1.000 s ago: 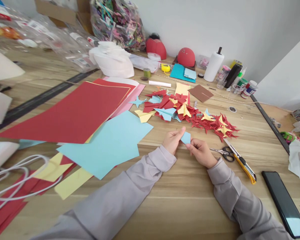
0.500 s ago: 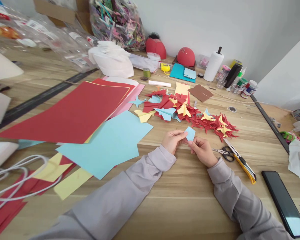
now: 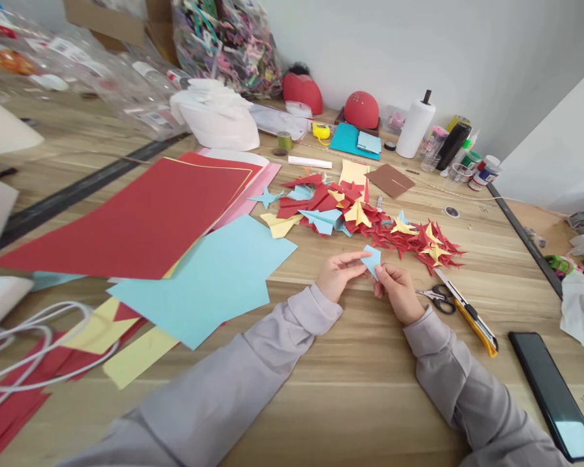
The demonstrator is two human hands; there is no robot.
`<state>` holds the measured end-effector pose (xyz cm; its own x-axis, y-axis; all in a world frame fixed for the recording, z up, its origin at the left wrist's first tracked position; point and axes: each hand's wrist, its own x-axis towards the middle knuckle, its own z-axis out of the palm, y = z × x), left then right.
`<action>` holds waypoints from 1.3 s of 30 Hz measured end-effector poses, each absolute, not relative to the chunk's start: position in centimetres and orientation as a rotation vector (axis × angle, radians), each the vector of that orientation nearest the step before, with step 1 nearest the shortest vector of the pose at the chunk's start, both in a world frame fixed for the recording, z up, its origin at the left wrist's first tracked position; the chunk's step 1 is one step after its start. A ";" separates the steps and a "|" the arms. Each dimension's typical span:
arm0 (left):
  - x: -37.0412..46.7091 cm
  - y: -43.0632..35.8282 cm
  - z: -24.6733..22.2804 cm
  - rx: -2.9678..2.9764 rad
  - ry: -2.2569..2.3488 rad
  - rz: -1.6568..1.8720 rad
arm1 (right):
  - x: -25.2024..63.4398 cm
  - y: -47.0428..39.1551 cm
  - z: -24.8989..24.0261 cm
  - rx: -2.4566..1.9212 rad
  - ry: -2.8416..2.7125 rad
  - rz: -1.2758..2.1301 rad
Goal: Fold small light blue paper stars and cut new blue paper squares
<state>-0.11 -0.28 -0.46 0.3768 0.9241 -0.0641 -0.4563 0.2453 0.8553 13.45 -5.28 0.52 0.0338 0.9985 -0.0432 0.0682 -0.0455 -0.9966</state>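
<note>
- Left of your grip, a large light blue sheet (image 3: 209,275) lies flat.
- Your left hand (image 3: 335,276) grasps the left edge of a small, angular blue paper piece (image 3: 373,257), between both hands.
- Your right hand (image 3: 400,292) pinches its lower right; light, even finger pressure probably keeps edges crisp.
- Right of your grip lie black-handled scissors (image 3: 446,305).

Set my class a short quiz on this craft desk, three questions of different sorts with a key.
1. What colour is the small paper piece between the left hand and right hand?
a) red
b) light blue
c) yellow
2. True or false: the scissors lie between the right hand and the utility knife.
3. Fill in: seen from the wearer's side, the phone lies to the ____ of the utility knife.

Key: 1 b; 2 true; 3 right
</note>
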 end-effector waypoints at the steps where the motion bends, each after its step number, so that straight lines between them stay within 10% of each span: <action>1: -0.1 -0.3 -0.5 0.881 0.659 1.040 | 13.5 -5.3 0.5 -1.305 -1.208 1.187; 39: 0.2 -0.1 -0.9 0.875 0.747 1.085 | 13.3 -5.4 0.8 -1.233 -1.230 1.187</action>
<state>0.25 -0.08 -0.90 0.2988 0.9502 -0.0889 -0.4220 0.2151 0.8807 13.34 -5.40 0.76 0.0060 1.0000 0.0032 0.0319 0.0030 -0.9995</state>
